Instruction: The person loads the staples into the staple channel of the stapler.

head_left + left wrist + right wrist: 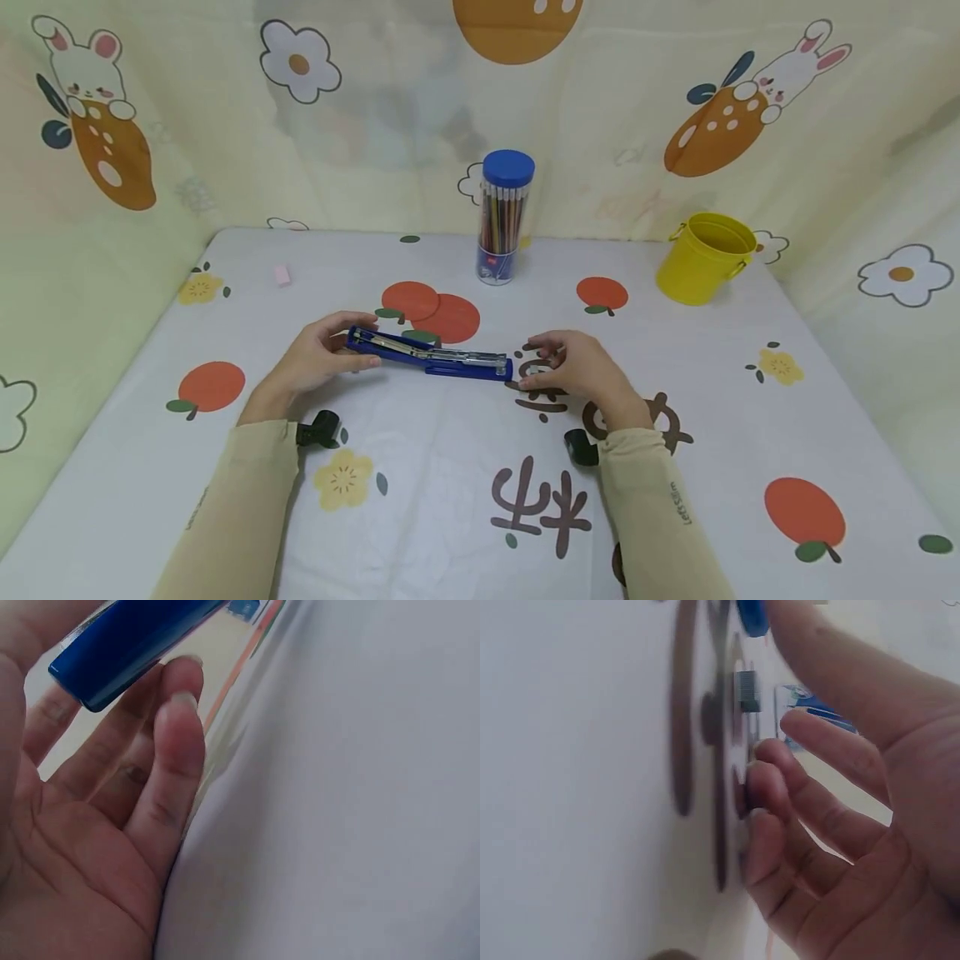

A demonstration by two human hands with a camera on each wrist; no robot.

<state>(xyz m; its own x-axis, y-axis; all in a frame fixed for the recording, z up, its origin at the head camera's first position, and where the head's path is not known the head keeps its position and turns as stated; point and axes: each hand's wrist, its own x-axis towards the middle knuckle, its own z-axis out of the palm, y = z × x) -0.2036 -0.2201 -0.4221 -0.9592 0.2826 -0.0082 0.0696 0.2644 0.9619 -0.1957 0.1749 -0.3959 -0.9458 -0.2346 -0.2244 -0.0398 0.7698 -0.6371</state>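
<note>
In the head view, a blue stapler (pixel 431 354) lies opened out lengthwise, its metal magazine showing. My left hand (pixel 318 358) grips its left end between thumb and fingers. The left wrist view has the stapler's blue end (pixel 135 652) above the palm, the lower fingers curled beneath it. My right hand (pixel 573 371) is just beyond the stapler's right end, fingers bent and thumb apart from them. Near those fingertips is a small grey ridged piece (pixel 748 691), like a short strip of staples, in the right wrist view.
A clear tube of pencils with a blue lid (pixel 507 217) stands behind the stapler. A yellow bucket (pixel 693 267) is at the back right, and a small pink block (pixel 282 275) at the back left. Printed fabric hangs around the table.
</note>
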